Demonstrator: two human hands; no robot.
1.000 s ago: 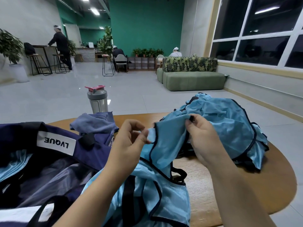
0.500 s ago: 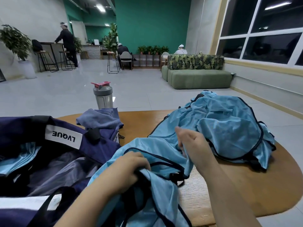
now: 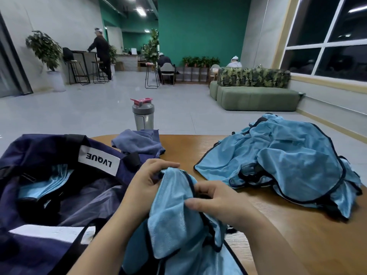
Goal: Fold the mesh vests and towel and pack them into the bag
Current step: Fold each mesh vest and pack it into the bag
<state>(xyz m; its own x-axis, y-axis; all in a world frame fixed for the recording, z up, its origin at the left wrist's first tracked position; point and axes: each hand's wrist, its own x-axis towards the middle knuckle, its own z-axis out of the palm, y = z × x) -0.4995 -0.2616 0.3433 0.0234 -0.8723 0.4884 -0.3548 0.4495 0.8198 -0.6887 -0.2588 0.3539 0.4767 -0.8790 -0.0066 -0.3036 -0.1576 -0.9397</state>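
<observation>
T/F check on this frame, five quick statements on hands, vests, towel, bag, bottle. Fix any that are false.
1. Both hands grip the same light blue vest. True: the left hand and right hand both hold it.
2. The towel is folded inside the bag. False: it lies crumpled on the table, beside the bag.
3. The bag is open with blue fabric already inside. True.
4. The shaker bottle lies on its side. False: it stands upright.
5. No vests remain on the table. False: a pile of vests lies to the right.
</observation>
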